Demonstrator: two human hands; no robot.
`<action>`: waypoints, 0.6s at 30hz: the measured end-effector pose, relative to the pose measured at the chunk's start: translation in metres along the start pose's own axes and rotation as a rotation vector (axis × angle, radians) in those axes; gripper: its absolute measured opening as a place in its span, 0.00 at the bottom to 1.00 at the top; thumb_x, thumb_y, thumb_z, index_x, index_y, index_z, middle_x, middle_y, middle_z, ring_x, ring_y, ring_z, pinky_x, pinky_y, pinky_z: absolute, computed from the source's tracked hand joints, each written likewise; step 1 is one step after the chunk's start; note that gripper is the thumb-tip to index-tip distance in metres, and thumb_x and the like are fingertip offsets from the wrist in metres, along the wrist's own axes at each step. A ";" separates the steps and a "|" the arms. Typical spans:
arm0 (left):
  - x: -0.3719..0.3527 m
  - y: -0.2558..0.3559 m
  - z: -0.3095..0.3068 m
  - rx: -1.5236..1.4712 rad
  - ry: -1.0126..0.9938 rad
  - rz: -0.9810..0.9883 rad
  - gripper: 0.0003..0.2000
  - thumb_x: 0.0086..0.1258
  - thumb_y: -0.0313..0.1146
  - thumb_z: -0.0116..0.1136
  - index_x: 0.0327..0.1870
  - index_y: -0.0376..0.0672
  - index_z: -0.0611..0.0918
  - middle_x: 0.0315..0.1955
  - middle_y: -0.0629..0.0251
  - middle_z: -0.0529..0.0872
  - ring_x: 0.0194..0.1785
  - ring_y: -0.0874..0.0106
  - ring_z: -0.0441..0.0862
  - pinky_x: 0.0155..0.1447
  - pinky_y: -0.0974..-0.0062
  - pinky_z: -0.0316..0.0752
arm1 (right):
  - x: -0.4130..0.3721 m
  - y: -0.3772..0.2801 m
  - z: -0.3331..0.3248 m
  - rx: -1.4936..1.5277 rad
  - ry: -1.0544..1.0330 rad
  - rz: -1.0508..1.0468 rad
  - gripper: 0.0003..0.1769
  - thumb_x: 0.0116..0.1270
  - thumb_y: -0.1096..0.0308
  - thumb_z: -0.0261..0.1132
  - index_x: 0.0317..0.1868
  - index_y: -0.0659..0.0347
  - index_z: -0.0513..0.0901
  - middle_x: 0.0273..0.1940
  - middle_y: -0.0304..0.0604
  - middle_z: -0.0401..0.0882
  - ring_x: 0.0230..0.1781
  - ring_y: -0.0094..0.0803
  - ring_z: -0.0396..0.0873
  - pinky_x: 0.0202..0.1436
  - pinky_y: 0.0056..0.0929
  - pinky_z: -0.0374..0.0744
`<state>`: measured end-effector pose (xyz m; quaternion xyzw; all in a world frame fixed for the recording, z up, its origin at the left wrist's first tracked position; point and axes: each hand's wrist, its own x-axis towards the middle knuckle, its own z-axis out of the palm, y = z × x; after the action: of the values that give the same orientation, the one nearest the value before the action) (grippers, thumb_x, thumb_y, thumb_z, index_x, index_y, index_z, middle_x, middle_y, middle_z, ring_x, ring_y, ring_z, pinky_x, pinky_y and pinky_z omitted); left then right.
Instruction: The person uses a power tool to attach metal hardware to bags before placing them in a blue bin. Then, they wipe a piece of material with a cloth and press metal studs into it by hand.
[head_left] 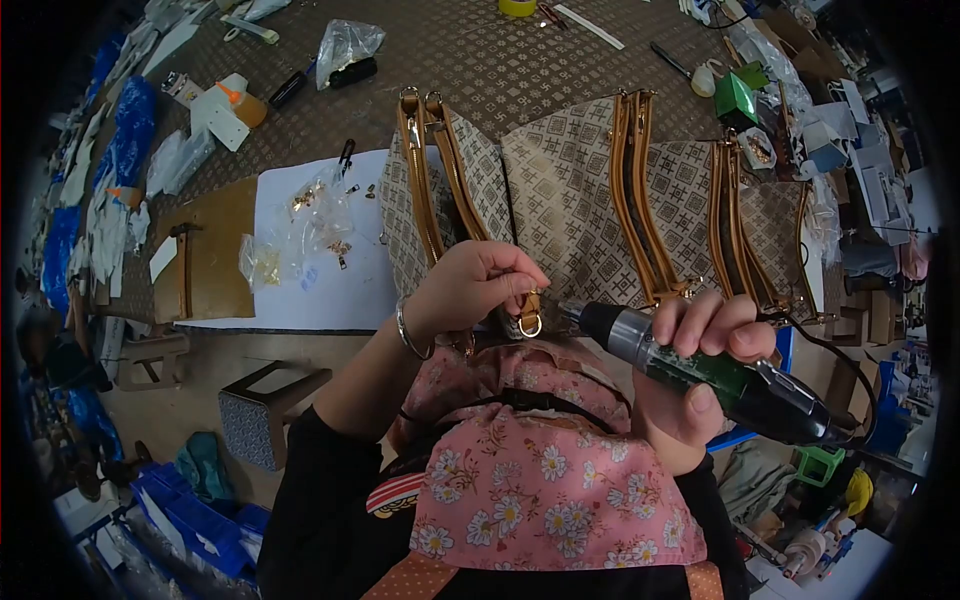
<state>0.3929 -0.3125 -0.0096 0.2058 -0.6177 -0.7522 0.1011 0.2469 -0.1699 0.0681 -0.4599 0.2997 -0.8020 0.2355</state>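
Note:
My left hand [465, 287] pinches a tan strap tab [531, 307] with a gold D-ring at the near end of a patterned handbag [480, 160]. In my right hand [705, 350] is a corded electric screwdriver [700, 370], black and see-through green. Its tip points left at the tab, a short gap away from it. My fingers wrap around its body, and the cord runs off to the right. More bags of the same pattern [580, 150] lie side by side to the right, with tan-edged zip openings.
On white paper [370, 230] lie plastic bags of small gold fittings [315, 205]. A hammer [183, 270] rests on a brown board [225, 240]. Farther back are a glue bottle [243, 103] and a green box [736, 100]. A stool [265, 410] stands below the table at left.

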 end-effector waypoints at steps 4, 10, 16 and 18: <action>0.001 0.001 0.001 0.010 0.013 0.001 0.06 0.64 0.22 0.48 0.36 0.33 0.79 0.27 0.66 0.82 0.26 0.82 0.77 0.32 0.86 0.73 | -0.001 0.000 0.000 -0.026 -0.010 0.020 0.22 0.49 0.66 0.68 0.42 0.54 0.67 0.34 0.36 0.59 0.32 0.25 0.65 0.35 0.26 0.67; 0.001 0.000 0.002 0.024 0.027 -0.024 0.06 0.64 0.21 0.47 0.36 0.33 0.79 0.26 0.66 0.81 0.26 0.82 0.77 0.32 0.86 0.73 | -0.001 -0.002 0.008 -0.069 0.045 0.075 0.21 0.47 0.65 0.69 0.37 0.53 0.66 0.33 0.34 0.58 0.32 0.25 0.66 0.35 0.27 0.69; 0.002 -0.001 0.002 0.014 0.029 -0.014 0.06 0.64 0.22 0.47 0.36 0.33 0.79 0.25 0.66 0.81 0.25 0.82 0.76 0.32 0.85 0.73 | 0.000 -0.005 -0.002 -0.060 -0.157 0.047 0.18 0.50 0.74 0.65 0.38 0.57 0.65 0.36 0.39 0.59 0.36 0.30 0.67 0.39 0.37 0.72; 0.002 -0.002 0.002 0.017 0.030 -0.008 0.06 0.64 0.21 0.47 0.36 0.33 0.79 0.25 0.66 0.81 0.25 0.82 0.76 0.32 0.85 0.73 | -0.001 -0.005 -0.002 -0.061 -0.146 0.057 0.18 0.51 0.74 0.65 0.38 0.57 0.65 0.36 0.39 0.59 0.36 0.30 0.67 0.39 0.37 0.72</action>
<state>0.3901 -0.3116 -0.0116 0.2203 -0.6218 -0.7441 0.1052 0.2450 -0.1651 0.0704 -0.5153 0.3192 -0.7498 0.2653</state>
